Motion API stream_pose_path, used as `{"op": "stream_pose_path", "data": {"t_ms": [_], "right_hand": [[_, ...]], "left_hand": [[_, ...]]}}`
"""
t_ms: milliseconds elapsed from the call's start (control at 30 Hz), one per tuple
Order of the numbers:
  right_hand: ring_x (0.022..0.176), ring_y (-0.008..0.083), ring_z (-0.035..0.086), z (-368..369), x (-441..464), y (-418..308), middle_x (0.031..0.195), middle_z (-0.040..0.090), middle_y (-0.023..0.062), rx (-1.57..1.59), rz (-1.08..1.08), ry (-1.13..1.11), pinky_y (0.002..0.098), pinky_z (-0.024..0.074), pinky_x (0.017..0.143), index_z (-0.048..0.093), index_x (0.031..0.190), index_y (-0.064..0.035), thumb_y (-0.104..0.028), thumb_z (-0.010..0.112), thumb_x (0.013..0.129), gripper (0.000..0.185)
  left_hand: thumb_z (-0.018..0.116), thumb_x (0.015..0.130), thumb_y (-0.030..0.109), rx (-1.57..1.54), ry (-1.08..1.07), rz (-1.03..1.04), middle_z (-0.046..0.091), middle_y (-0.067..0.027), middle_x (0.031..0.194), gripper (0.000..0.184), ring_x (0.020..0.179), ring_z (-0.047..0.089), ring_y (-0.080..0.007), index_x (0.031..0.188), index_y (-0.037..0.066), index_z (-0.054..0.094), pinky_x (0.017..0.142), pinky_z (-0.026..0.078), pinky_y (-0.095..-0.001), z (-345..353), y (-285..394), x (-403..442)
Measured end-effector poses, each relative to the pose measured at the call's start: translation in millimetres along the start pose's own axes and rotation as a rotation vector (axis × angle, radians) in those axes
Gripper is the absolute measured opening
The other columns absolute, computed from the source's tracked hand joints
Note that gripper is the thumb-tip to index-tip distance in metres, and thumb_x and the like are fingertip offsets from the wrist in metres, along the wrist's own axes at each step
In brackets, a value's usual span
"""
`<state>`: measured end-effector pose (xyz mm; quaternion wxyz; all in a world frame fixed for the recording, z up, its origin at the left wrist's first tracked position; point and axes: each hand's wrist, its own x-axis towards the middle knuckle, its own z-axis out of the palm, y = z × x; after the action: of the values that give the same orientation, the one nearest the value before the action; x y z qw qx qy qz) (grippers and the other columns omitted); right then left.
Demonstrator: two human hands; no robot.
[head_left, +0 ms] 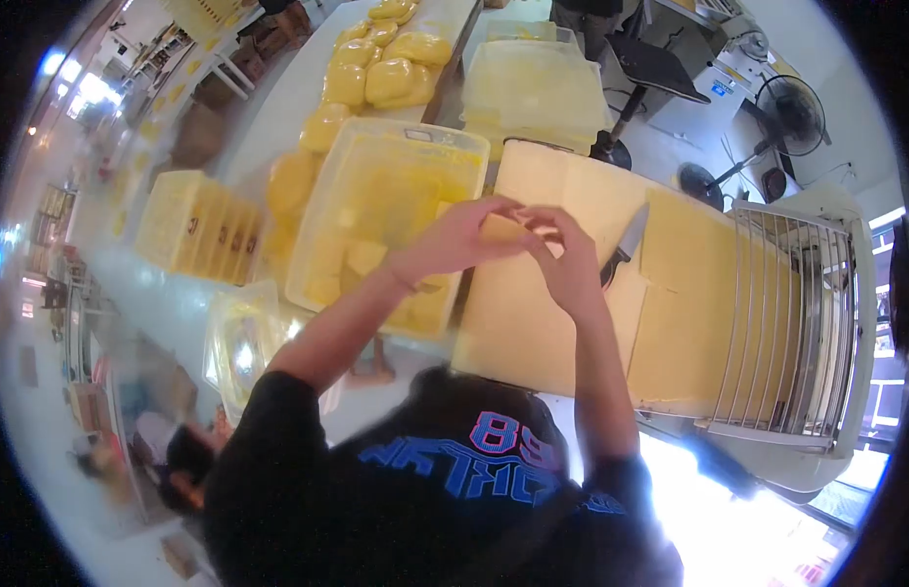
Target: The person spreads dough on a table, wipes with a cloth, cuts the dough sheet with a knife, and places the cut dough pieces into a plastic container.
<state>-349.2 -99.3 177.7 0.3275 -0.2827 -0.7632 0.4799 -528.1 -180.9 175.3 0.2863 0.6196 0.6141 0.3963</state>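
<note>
Both my hands meet above the edge between a clear plastic bin and a pale work surface. My left hand is closed around a piece of yellow dough, which the fingers partly cover. Curled towards the same piece, my right hand has its fingertips against it, close to the left fingertips. Below my left hand, the bin holds several yellow dough chunks. A knife with a dark handle lies to the right of my right hand, beside a flat yellow dough sheet.
The pale work surface leads right to a dough-rolling machine with a metal bar guard. Bagged yellow dough lies on the far table. A yellowish crate stands left. Behind are a stacked tub and a fan.
</note>
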Motion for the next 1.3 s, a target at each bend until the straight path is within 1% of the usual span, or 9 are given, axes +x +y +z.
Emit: {"op": "stream_pose_path", "data": {"t_ms": [33, 200, 333, 600, 767, 833, 867, 900, 1300], "right_hand": [[0.091, 0.0201, 0.062, 3, 5, -7, 0.099, 0.064, 0.0125, 0.037, -0.075, 0.082, 0.0306, 0.0497, 0.072, 0.063, 0.100, -0.0038, -0.014, 0.069, 0.083, 0.021], [0.088, 0.0314, 0.059, -29, -28, 123, 0.100, 0.058, 0.0155, -0.633, 0.094, 0.380, 0.0415, 0.0490, 0.077, 0.054, 0.121, -0.0077, -0.022, 0.070, 0.081, 0.045], [0.091, 0.0358, 0.059, -42, -58, 162, 0.101, 0.057, 0.0180, -0.802, 0.616, 0.319, 0.0461, 0.0477, 0.080, 0.040, 0.133, -0.0088, -0.030, 0.072, 0.076, 0.070], [0.097, 0.0401, 0.061, -55, -48, 131, 0.112, 0.060, 0.0254, -0.635, 0.857, 0.181, 0.0477, 0.0486, 0.080, 0.035, 0.139, -0.0084, -0.020, 0.061, 0.080, 0.066], [0.098, 0.0399, 0.061, -70, -78, 181, 0.119, 0.059, 0.0207, -0.492, 0.376, 0.307, 0.0449, 0.0478, 0.086, 0.043, 0.133, -0.0060, -0.003, 0.049, 0.085, 0.049], [0.075, 0.0260, 0.057, -69, -77, 181, 0.107, 0.058, 0.0161, -0.085, 0.427, 0.377, 0.0345, 0.0481, 0.066, 0.045, 0.130, -0.0033, -0.001, 0.046, 0.081, 0.049], [0.064, 0.0191, 0.056, -69, -77, 181, 0.101, 0.057, 0.0137, 0.112, 0.449, 0.425, 0.0293, 0.0482, 0.056, 0.046, 0.128, -0.0019, 0.001, 0.044, 0.080, 0.049], [0.051, 0.0095, 0.044, -71, -75, 194, 0.069, 0.047, 0.0024, -0.054, 0.281, 0.399, 0.0248, 0.0366, 0.042, 0.033, 0.138, -0.0113, -0.003, 0.044, 0.086, 0.054], [0.047, 0.0095, 0.042, -83, -68, 169, 0.068, 0.044, 0.0039, 0.251, 0.379, 0.406, 0.0231, 0.0314, 0.039, 0.033, 0.136, -0.0097, -0.004, 0.041, 0.090, 0.047]], "left_hand": [[0.072, 0.083, 0.020, 0.075, -0.092, 0.024, 0.066, -0.0083, 0.106, 0.041, 0.097, 0.062, -0.0201, 0.116, 0.001, 0.059, 0.086, 0.049, -0.0314, -7, -1, 8], [0.071, 0.083, 0.015, -0.261, 0.289, -0.147, 0.067, -0.0034, 0.097, 0.030, 0.088, 0.062, -0.0134, 0.109, 0.002, 0.064, 0.079, 0.051, -0.0284, -38, -70, 23], [0.072, 0.082, 0.013, -0.558, 0.351, -0.339, 0.064, -0.0019, 0.099, 0.030, 0.087, 0.061, -0.0115, 0.110, 0.003, 0.065, 0.078, 0.051, -0.0263, -44, -126, 45], [0.076, 0.068, 0.013, 0.189, 0.335, -0.159, 0.066, -0.0150, 0.097, 0.034, 0.095, 0.062, -0.0305, 0.099, 0.004, 0.065, 0.084, 0.049, -0.0388, -6, -177, 60], [0.066, 0.066, 0.011, 0.694, 0.461, 0.174, 0.060, -0.0172, 0.089, 0.022, 0.088, 0.056, -0.0358, 0.086, 0.004, 0.062, 0.079, 0.046, -0.0452, 9, -189, 59], [0.060, 0.065, 0.013, 0.891, 0.203, -0.071, 0.057, -0.0172, 0.082, 0.015, 0.085, 0.053, -0.0362, 0.077, 0.004, 0.059, 0.076, 0.042, -0.0482, 13, -197, 67], [0.061, 0.065, 0.012, 0.797, 0.384, -0.072, 0.056, -0.0169, 0.075, 0.009, 0.082, 0.054, -0.0367, 0.070, 0.005, 0.057, 0.072, 0.042, -0.0476, 25, -209, 67], [0.061, 0.066, 0.013, 0.739, 0.262, 0.001, 0.057, -0.0175, 0.080, 0.010, 0.084, 0.055, -0.0365, 0.073, 0.006, 0.059, 0.074, 0.044, -0.0461, 16, -196, 60], [0.062, 0.075, 0.009, 0.672, 0.205, 0.046, 0.055, -0.0142, 0.104, 0.023, 0.101, 0.052, -0.0316, 0.098, 0.007, 0.060, 0.089, 0.042, -0.0420, 22, -170, 35]]}}
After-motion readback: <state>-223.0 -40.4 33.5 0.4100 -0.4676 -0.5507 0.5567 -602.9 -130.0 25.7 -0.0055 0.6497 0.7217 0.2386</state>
